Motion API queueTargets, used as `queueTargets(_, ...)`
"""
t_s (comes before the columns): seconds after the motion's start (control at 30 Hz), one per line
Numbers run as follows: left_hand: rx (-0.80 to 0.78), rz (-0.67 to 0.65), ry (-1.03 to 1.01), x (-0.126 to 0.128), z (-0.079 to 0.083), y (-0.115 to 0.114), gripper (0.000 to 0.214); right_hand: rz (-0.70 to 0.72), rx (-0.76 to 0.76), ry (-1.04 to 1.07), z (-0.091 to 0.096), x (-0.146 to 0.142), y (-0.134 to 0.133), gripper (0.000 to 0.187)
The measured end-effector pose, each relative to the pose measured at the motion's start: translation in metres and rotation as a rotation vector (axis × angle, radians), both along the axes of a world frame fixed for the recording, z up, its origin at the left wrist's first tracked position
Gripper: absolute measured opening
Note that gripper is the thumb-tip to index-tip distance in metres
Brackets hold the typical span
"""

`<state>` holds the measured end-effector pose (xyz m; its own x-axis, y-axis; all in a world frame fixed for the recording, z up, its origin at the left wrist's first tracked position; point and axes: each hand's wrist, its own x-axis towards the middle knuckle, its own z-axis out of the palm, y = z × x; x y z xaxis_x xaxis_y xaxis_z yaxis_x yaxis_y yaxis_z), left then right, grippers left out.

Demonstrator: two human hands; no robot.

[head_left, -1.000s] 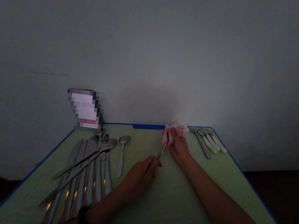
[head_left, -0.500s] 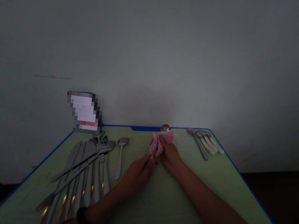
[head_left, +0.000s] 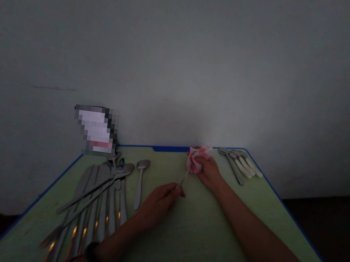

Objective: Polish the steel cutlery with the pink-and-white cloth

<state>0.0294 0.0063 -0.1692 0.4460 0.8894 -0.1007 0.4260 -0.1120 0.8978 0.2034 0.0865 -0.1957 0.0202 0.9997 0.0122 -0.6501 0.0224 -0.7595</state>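
Observation:
My left hand (head_left: 162, 198) pinches the handle end of a small metal spoon (head_left: 184, 178) above the green table (head_left: 199, 237). The spoon slants up and away toward my right hand (head_left: 208, 172). That hand is closed round a pink cloth (head_left: 195, 159), which wraps the spoon's bowl, so the bowl is hidden. Both forearms reach in from the bottom edge, and a dark band sits on my left wrist.
A heap of long metal cutlery (head_left: 97, 206) lies at the left, with one spoon (head_left: 140, 182) apart beside it. Several spoons, some with white handles (head_left: 241, 163), lie at the far right corner. A blurred-out object (head_left: 95, 130) leans on the grey wall behind. The table has a blue rim.
Half a second ago the cloth sat lower on the handle with the bowl showing above it; now the cloth has slid up over the bowl. My left hand stays on the handle.

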Motion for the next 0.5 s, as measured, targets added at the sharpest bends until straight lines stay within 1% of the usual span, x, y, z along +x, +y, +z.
queueTargets(0.03,-0.020,-0.012,-0.013,-0.0006,-0.0002,0.0001,0.035,0.036,0.005,-0.008,0.0001,0.0038,0.0003,0.031)
queueTargets(0.1,-0.045,-0.028,-0.029,-0.0013,-0.0002,-0.0004,0.035,0.082,0.006,0.003,0.0000,0.0096,0.0009,0.037)
queueTargets(0.3,-0.028,-0.022,-0.033,-0.0010,0.0012,-0.0032,0.037,0.110,0.005,0.031,0.0017,0.0100,0.0007,0.030)
queueTargets(0.43,-0.006,-0.014,-0.041,-0.0006,-0.0008,-0.0022,0.037,0.166,0.017,-0.010,0.0022,0.0055,-0.0025,0.022)
queueTargets(0.5,0.001,-0.006,-0.036,-0.0001,-0.0018,-0.0016,0.038,0.154,0.029,-0.012,-0.0002,0.0040,-0.0015,0.023)
